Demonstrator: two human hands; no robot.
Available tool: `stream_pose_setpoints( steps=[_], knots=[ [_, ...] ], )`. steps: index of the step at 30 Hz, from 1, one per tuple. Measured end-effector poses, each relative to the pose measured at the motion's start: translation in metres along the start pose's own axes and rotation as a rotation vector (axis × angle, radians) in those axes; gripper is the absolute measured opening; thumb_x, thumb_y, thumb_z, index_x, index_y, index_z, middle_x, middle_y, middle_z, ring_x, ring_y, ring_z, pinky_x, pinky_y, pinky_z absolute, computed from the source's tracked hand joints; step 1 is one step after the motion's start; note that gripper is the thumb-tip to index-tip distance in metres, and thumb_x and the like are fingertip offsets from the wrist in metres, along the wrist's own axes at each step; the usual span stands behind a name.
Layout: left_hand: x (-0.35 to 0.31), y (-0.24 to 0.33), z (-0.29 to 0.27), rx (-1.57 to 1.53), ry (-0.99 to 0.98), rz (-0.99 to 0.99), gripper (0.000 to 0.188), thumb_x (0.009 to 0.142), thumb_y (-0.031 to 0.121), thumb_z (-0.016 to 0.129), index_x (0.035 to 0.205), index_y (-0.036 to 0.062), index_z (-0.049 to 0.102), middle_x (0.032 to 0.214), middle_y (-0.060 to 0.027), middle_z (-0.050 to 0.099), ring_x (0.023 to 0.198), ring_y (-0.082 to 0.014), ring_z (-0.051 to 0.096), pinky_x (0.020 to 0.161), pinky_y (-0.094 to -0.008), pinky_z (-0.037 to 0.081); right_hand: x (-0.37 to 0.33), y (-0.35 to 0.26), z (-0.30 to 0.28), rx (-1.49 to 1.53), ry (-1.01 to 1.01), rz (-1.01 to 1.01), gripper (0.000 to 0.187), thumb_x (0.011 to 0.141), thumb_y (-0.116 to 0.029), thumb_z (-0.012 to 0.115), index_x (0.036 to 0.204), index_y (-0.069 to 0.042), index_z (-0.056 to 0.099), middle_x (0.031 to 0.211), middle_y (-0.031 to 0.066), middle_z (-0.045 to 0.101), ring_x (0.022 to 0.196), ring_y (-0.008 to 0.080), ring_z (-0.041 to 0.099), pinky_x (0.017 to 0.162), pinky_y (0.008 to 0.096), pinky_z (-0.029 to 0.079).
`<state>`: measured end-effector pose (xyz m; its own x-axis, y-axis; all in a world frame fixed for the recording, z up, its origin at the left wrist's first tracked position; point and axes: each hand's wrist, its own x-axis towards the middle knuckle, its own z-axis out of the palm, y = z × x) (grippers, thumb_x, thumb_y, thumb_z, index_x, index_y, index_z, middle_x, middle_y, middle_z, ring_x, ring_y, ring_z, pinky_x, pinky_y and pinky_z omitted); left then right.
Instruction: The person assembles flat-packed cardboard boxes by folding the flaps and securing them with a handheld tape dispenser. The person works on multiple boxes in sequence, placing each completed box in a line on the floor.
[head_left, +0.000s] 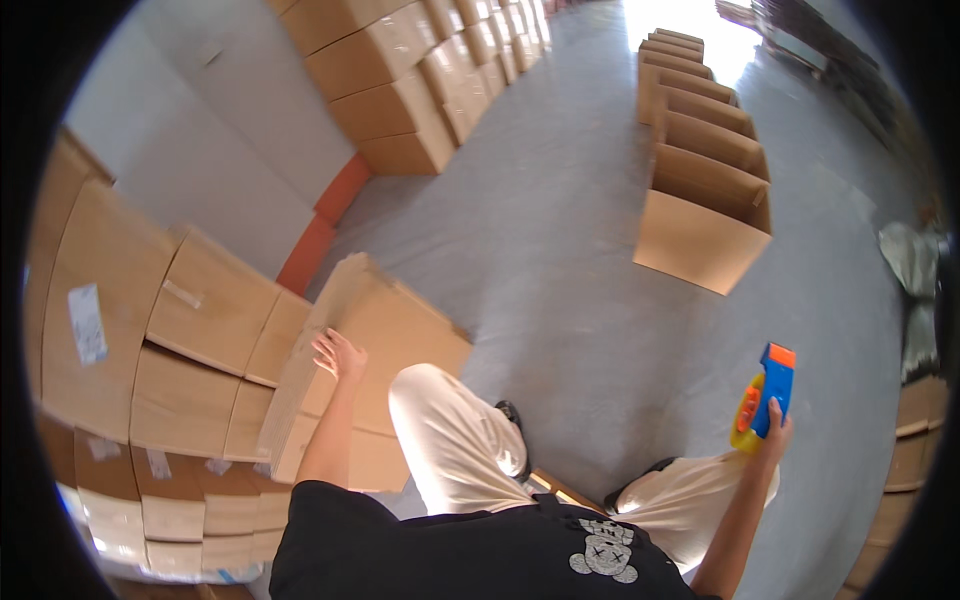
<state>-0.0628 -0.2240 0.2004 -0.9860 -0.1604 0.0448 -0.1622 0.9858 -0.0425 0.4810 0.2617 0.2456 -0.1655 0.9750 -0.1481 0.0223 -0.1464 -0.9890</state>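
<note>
My right hand [778,434] grips a blue tape dispenser [778,385] with an orange front end and a yellow roll, held out above the floor on the right. On the left, my left hand [341,355] is at the upper edge of a leaning stack of flattened cardboard boxes [400,330]. Its fingers are stretched out and slightly apart; whether they press on the cardboard is hard to tell. The flattened boxes stand tilted beside my left knee.
A row of open-topped cartons [700,235] runs away at the far right. Closed cartons [215,305] are stacked along the left, and more taped cartons [400,140] stand against the far wall. Pale sacks [910,258] lie at the right edge. The grey floor [560,220] lies between.
</note>
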Motion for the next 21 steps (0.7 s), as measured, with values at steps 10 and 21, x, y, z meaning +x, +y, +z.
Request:
stream_pose_setpoints(
  steps=[10,21],
  knots=[
    [-0.065,-0.044,-0.003,-0.089,0.304,0.327,0.075,0.074,0.009,0.066,0.136,-0.0049,0.027,0.137,-0.0205,0.034,0.131,-0.0338,0.030,0.112,-0.0501,0.015,0.010,0.018,-0.014,-0.147,0.025,-0.123,0.039,0.082,-0.041,0.065,0.088,-0.003,0.060,0.077,0.0009,0.057,0.067,0.0091,0.053,0.065,0.0221,0.044],
    [-0.077,0.006,-0.026,-0.409,0.052,0.427,0.026,0.078,0.024,0.067,0.100,0.0089,0.064,0.092,-0.0173,0.065,0.087,-0.0356,0.062,0.075,-0.0459,0.047,0.013,0.036,-0.035,-0.237,0.087,-0.139,0.042,0.079,-0.043,0.068,0.087,-0.003,0.062,0.077,0.0043,0.061,0.066,0.0112,0.057,0.062,0.0266,0.048]
  ],
)
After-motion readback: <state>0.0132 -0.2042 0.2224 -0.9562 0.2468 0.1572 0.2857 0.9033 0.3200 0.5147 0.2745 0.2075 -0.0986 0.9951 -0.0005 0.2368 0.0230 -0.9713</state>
